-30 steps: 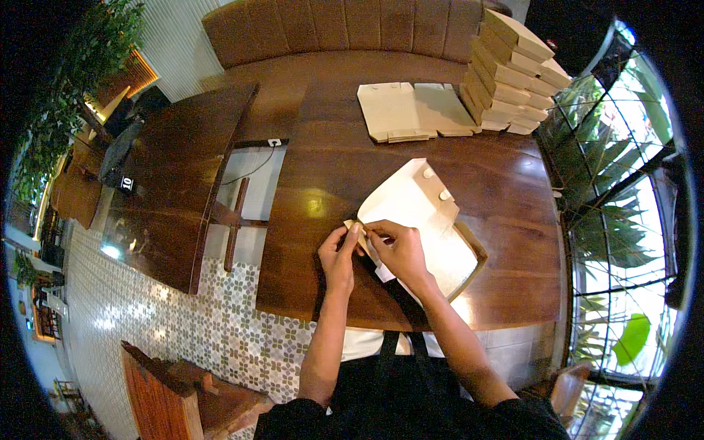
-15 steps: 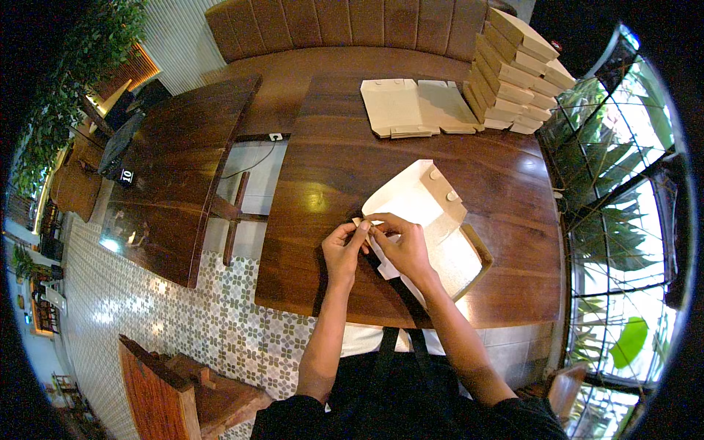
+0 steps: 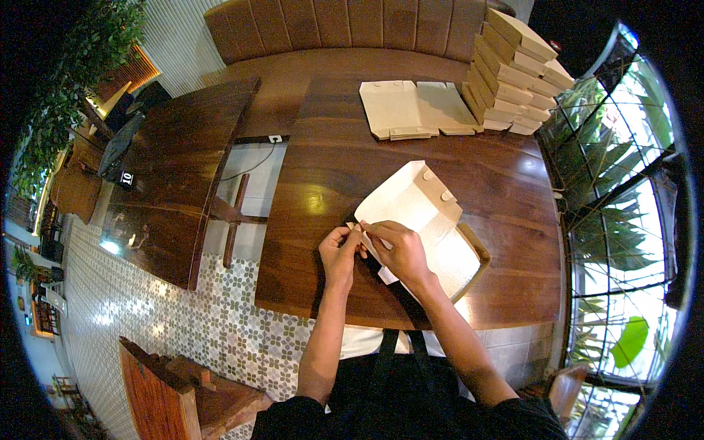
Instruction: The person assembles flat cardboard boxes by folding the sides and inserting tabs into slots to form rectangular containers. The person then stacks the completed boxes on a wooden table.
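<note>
An open, partly folded cardboard box [image 3: 402, 196] with a pale inside lies at an angle on the dark wooden table [image 3: 315, 176] before me. Its lid panel points away, and its tray part with a raised brown side wall is nearer on the right. At the box's left corner my left hand [image 3: 339, 257] pinches a small flap between thumb and fingers. My right hand [image 3: 400, 251] meets it there, fingertips closed on the same edge, the forearm reaching over the near side. The fingers partly hide that corner.
Flat unfolded cardboard boxes [image 3: 392, 110] lie at the table's far side, beside a tall stack of folded boxes [image 3: 513, 73]. Behind runs a brown padded bench [image 3: 323, 33]. Another table [image 3: 183, 176] stands left across a gap, and a wooden chair [image 3: 161, 389] is at the lower left.
Both hands have shifted slightly left with the box corner between them. The box's lid panel has moved a little left too. Stack and flat boxes stay put.
</note>
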Demonstrator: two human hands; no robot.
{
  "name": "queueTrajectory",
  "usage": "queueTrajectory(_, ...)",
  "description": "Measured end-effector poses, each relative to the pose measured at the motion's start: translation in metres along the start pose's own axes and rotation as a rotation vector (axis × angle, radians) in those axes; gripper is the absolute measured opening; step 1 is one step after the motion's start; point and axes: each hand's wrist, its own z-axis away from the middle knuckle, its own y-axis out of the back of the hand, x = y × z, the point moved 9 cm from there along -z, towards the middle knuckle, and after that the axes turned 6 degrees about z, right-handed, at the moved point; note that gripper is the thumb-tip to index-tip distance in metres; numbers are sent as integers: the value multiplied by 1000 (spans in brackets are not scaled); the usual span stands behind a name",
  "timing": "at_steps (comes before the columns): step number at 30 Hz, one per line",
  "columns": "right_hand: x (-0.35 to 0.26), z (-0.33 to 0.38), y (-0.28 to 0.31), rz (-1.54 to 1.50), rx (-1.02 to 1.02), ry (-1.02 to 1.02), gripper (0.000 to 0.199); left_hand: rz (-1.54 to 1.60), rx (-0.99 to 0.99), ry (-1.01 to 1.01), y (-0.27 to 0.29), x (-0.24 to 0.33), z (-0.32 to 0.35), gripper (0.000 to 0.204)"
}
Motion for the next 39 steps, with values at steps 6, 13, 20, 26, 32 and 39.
queueTrajectory(6, -5, -1, -4, -30, -32, 56, 25, 99, 48, 10, 6, -3, 1, 17)
queueTrajectory(13, -7, -6, -1, -116, -68, 24, 22, -9, 45, -21, 3, 4, 1, 22)
queueTrajectory(20, 32, -14, -9, -269, -97, -204, 17, -298, -12, -193, -9, 17, 5, 30)
queueTrajectory(26, 59, -15, -26, -341, -230, -348, 19, -437, 20, -374, -12, 25, 7, 29)
queueTrajectory(32, 62, -15, -29, -217, -225, -345, 22, -556, 114, -390, -11, 27, 10, 26)
queueTrajectory(39, 71, -12, -39, -181, -174, -361, 19, -670, 138, -460, -14, 36, 17, 15)
